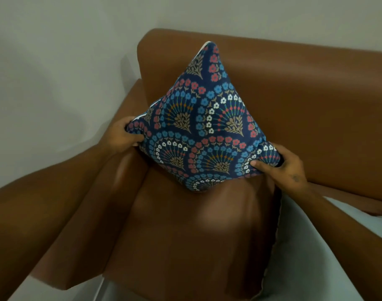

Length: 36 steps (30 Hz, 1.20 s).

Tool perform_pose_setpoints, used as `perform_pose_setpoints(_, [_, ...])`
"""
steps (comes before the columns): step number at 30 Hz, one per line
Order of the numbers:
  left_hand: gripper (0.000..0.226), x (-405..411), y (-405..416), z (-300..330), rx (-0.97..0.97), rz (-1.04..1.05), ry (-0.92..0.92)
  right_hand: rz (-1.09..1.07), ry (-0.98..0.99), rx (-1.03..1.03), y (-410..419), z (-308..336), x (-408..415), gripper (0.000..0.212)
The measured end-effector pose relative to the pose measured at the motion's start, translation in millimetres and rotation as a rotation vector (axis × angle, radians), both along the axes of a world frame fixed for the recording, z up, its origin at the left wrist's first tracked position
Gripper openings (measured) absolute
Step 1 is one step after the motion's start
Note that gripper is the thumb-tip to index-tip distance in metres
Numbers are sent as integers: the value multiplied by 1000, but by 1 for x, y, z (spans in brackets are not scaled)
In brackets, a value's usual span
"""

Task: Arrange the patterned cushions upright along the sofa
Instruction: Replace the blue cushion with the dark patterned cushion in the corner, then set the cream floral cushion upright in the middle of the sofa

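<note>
A navy cushion (204, 124) with red, blue and white flower fans stands on one corner, diamond-wise, at the left end of the brown leather sofa (305, 101). Its top corner leans against the backrest and its bottom corner rests on the seat. My left hand (126, 135) pinches the cushion's left corner. My right hand (283, 165) grips its right corner. A second cushion (311, 246) lies flat on the seat at the lower right, pale side up, partly under my right forearm.
The sofa's left armrest (111, 185) runs along beside the cushion. A pale grey wall (55, 61) stands behind and to the left of the sofa. Light floor (111, 294) shows at the bottom edge.
</note>
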<state>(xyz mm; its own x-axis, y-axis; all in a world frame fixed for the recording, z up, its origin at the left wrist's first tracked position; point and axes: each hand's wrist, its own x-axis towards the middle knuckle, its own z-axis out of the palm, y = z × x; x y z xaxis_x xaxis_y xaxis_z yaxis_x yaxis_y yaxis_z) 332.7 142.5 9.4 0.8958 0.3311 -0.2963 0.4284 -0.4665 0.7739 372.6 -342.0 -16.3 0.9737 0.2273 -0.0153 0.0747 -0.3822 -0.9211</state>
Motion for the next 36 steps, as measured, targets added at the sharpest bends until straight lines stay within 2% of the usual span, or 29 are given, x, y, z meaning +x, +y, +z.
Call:
perform_pose_setpoints(4, [45,-8,1,-10,-8,31,8,-3,0,-54,3,-8,10,63])
perform_pose_setpoints(6, [46,-11,-1,-10,82,42,-23,44,0,-103,0,-3,13,67])
perform_pose_setpoints(9, [47,-23,-17,-8,259,104,-114,67,16,-222,-28,6,6,87])
perform_pose_setpoints(10, [56,-34,-31,-10,345,142,-133,54,7,-278,-47,9,-2,89])
perform_pose_setpoints(12, [84,-71,-78,-17,558,205,-135,35,-40,-409,-101,9,-24,81])
perform_pose_setpoints(14, [100,-119,-146,-29,619,64,-154,23,-55,-559,-172,3,-51,65])
perform_pose_setpoints(16, [101,-169,-221,-51,612,-252,-172,12,30,-699,-243,-3,-77,55])
perform_pose_setpoints(18, [99,-207,-283,-79,671,-522,-191,-2,98,-782,-299,-7,-110,55])
perform_pose_setpoints(20, [108,-218,-331,-103,716,-688,-154,-15,80,-796,-336,-12,-150,67])
perform_pose_setpoints(23, [122,-181,-381,-124,741,-742,-122,60,26,-818,-353,-30,-227,105])
perform_pose_setpoints(25, [132,-143,-399,-139,746,-801,-192,107,15,-811,-350,-52,-280,123])
perform_pose_setpoints(26, [134,-127,-402,-146,752,-883,-248,110,-15,-803,-346,-64,-304,123])
perform_pose_setpoints(29, [136,-97,-396,-150,762,-1125,-335,74,-49,-853,-328,-91,-352,107])
perform_pose_setpoints(33, [115,-120,-408,-141,614,-1236,-465,-77,192,-734,-323,-96,-343,109])
perform_pose_setpoints(36, [107,-160,-420,-125,449,-1239,-435,-80,218,-599,-332,-71,-323,95])
